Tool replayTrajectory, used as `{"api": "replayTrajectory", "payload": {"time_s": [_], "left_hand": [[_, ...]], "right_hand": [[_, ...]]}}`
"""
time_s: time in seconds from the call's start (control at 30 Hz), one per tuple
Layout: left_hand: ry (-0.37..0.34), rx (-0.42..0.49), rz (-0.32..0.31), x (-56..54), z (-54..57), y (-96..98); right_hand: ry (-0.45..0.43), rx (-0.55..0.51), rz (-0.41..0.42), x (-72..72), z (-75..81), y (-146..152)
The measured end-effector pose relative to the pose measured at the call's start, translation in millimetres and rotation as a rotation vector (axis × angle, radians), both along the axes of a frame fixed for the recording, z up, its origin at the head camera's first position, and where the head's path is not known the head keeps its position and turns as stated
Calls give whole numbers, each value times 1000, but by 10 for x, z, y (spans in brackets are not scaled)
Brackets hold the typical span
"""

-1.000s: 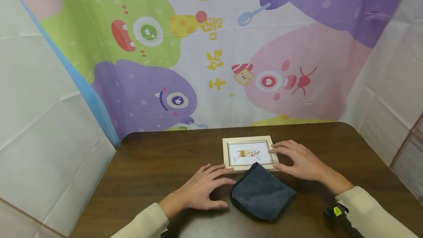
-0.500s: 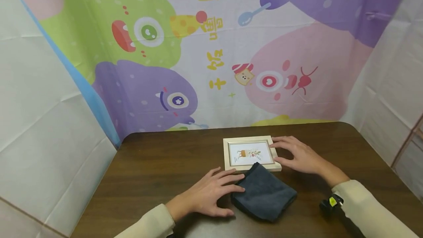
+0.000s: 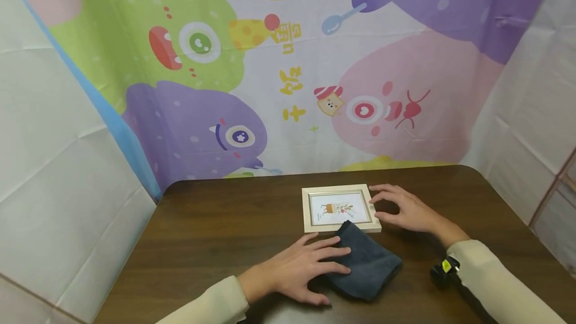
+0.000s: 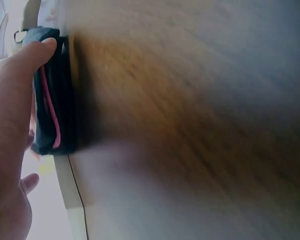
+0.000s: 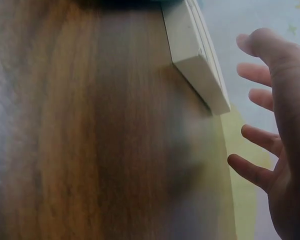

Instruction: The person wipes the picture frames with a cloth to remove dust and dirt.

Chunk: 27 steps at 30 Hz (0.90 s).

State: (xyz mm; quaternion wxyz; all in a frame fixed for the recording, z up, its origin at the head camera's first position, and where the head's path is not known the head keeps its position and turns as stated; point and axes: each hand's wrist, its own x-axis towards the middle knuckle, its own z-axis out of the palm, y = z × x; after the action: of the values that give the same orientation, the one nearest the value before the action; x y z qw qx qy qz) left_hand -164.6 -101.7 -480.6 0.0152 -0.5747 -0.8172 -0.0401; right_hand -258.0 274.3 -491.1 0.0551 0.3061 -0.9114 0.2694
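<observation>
A cream picture frame (image 3: 307, 214) lies flat on the brown table, its small plant drawing facing up. Just in front of it is a folded dark grey cloth (image 3: 369, 264), one corner overlapping the frame's near edge. My left hand (image 3: 301, 269) hovers over or touches the cloth's left side with fingers spread; contact is hard to tell. In the left wrist view, the layered cloth (image 4: 52, 100) shows a pink edge beside the thumb. At the frame's right edge is my right hand (image 3: 407, 211), its fingers relaxed and apart. The right wrist view shows the frame's corner (image 5: 195, 65) near those fingers.
The dark wooden table (image 3: 216, 224) has rounded far corners. A cartoon-printed curtain (image 3: 306, 64) hangs behind it, and pale sheets (image 3: 67, 164) flank both sides. A black wrist device (image 3: 443, 271) sits at the right sleeve.
My left hand has slid right, from beside the cloth to over its left part. The right hand has shifted slightly up along the frame's right side. Cloth and frame stay in place.
</observation>
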Motion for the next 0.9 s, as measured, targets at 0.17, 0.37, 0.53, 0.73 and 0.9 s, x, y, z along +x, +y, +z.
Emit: {"api": "replayTrajectory", "payload": {"time_s": [0.17, 0.37, 0.53, 0.73, 0.9], "left_hand": [[0, -19, -35, 12, 7, 81], [-11, -42, -62, -3, 13, 177], [-29, -69, -82, -13, 2, 216], [-34, -66, -80, -33, -26, 266], [-44, -81, -69, -61, -35, 325]], "right_hand": [[-20, -27, 10, -64, -65, 12], [-72, -81, 23, -125, -150, 15], [-77, -108, 39, -163, -204, 10], [-88, -130, 56, -204, -231, 9], [-113, -132, 70, -226, -242, 2]]}}
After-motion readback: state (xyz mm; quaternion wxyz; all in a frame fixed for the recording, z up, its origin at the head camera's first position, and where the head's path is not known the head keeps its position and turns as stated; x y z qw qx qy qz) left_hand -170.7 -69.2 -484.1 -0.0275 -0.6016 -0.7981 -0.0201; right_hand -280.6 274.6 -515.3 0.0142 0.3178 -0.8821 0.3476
